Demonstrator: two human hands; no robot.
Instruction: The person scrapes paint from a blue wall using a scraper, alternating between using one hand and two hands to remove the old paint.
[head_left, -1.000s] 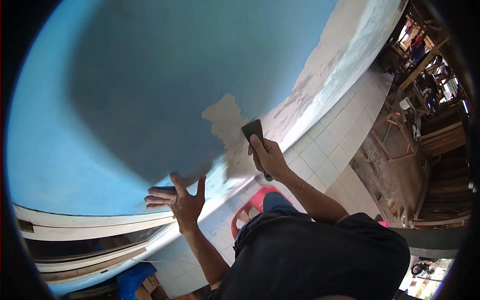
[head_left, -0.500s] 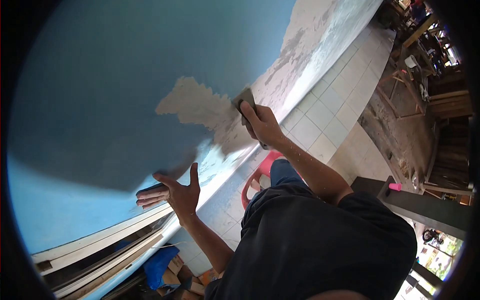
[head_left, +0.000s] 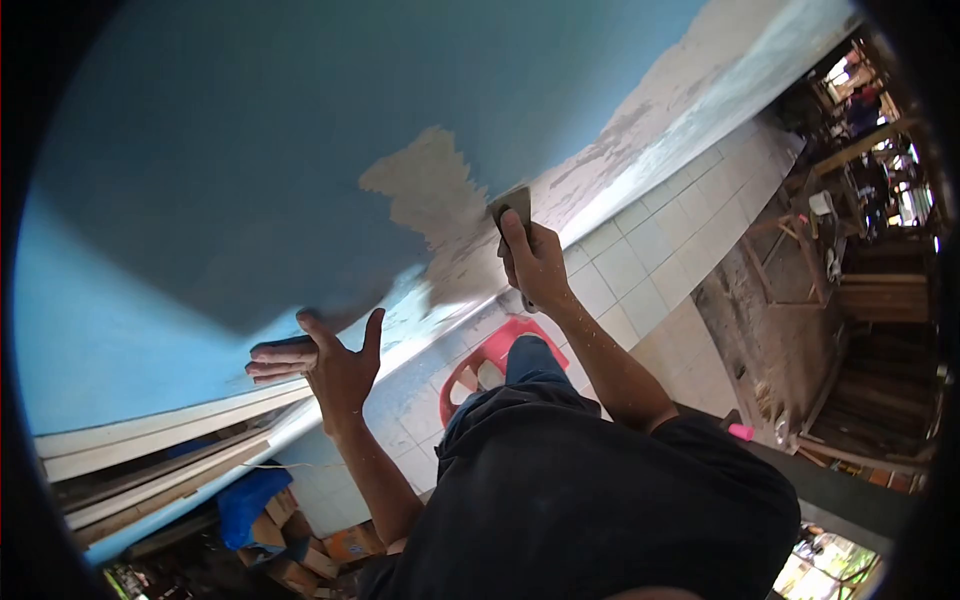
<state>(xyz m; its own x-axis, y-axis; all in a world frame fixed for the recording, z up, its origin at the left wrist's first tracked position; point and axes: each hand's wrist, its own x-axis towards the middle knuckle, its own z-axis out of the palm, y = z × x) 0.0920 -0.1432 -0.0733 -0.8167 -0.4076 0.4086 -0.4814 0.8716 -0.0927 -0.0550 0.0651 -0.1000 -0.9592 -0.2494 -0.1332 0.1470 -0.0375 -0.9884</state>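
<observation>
My right hand is closed around a scraper, whose flat blade lies against the wall at the lower edge of a bare patch. The wall is painted blue, with a pale, ragged-edged patch where the paint is gone. To the left, my left hand has its thumb and fingers spread, with the fingertips at the lower wall and nothing held in it. The shadow of my upper body covers much of the blue surface.
Beneath me is a red plastic chair on the tiled floor. Cardboard boxes and a blue bag lie at lower left. A pink cup and a wooden frame are at right.
The view has turned and shifted. The scraper is still in my right hand, its blade near the patch's lower right. My left hand stays spread by the wall's lower edge.
</observation>
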